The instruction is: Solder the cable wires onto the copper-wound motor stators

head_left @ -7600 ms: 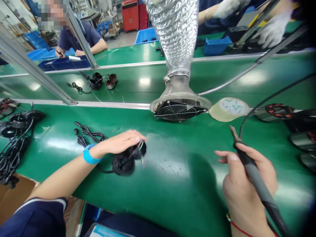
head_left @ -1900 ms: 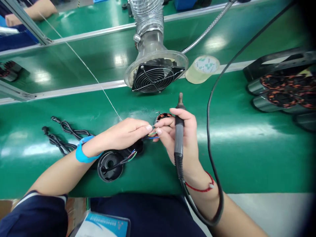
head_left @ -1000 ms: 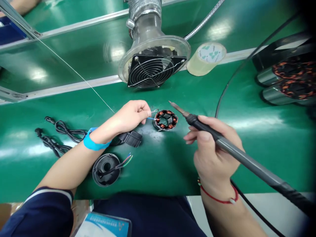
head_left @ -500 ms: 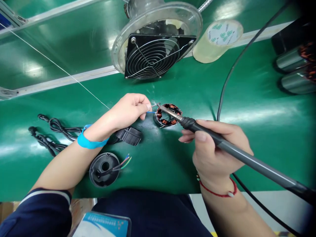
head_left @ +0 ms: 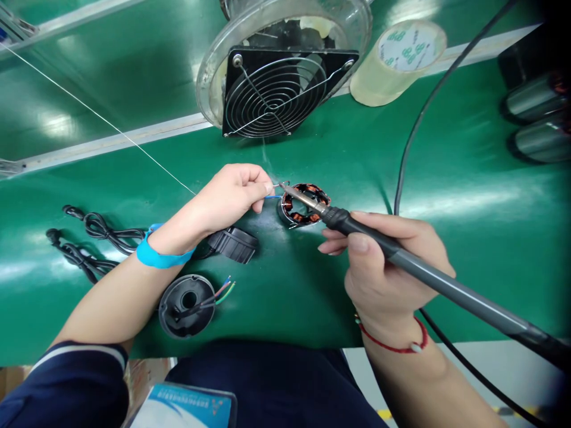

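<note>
My left hand (head_left: 241,193) pinches a thin solder wire; a white strand runs from behind that hand to the upper left. A blue wire (head_left: 273,197) reaches from its fingertips to a ring-shaped stator (head_left: 289,219) with copper windings. My right hand (head_left: 392,261) is wrapped round a soldering iron (head_left: 428,273). The iron's tip lies at the upper left edge of the stator, close to my left fingertips, and a wisp of smoke rises there. Below my left wrist are a black ribbed part (head_left: 236,245) and a round black cap (head_left: 167,309) with coloured wires.
Behind the stator stands a fan with a wire grille (head_left: 274,101). Right of it is a roll of clear tape (head_left: 379,83). Black cables (head_left: 107,232) lie at left, metal cylinders (head_left: 535,101) at far right. The iron's dark cord (head_left: 408,148) crosses the green table (head_left: 289,309).
The iron's tip has shifted slightly left, nearer my left fingertips. Smoke now shows more clearly below the fan. The whole view has shifted a little.
</note>
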Tool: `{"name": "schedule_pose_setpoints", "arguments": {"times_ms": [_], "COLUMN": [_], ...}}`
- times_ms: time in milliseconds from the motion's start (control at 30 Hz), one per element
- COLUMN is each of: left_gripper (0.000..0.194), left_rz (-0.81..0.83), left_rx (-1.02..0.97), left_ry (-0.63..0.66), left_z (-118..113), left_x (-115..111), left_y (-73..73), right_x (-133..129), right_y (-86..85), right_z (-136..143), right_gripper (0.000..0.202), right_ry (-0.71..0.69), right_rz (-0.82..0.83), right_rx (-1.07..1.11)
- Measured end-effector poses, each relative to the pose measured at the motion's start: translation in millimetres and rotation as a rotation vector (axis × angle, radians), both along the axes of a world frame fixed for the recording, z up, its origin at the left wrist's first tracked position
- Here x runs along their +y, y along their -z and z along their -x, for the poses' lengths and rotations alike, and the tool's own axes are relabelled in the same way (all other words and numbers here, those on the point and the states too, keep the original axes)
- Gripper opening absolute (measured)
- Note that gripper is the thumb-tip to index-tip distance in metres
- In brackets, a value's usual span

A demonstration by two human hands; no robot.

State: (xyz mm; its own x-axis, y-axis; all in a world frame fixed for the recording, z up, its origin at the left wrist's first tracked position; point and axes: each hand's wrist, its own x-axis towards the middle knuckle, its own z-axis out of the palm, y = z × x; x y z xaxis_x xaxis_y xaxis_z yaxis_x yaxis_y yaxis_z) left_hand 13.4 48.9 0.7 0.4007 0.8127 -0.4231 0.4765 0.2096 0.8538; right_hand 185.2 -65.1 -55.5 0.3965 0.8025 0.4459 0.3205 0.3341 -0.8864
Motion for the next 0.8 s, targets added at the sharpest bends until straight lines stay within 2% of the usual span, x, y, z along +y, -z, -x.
{"name": "schedule_pose_setpoints", "arguments": {"times_ms": [233,433,800], "left_gripper": [0.016,0.018,0.016], "left_rz": [-0.011,-0.006,0.011], "left_rx": [-0.002,0.0,-0.008], "left_ry": [0.003,-0.011,-0.002], "left_z": [0.3,-0.8,1.5], "left_x": [0.5,0.9,1.8], "left_y": [2.0,-0.8,1.7], "right_x": [2.9,2.0,1.8], "right_y": [1.4,2.2,3.2], "right_z": [1.6,-0.2,-1.9], "right_gripper": [0.017,0.019,0.017], "right_ry": [0.019,-0.026,-0.013], "right_rz": [-0.072,-0.057,-0.055], "right_rx": [0.028,-0.002,-0.024]}}
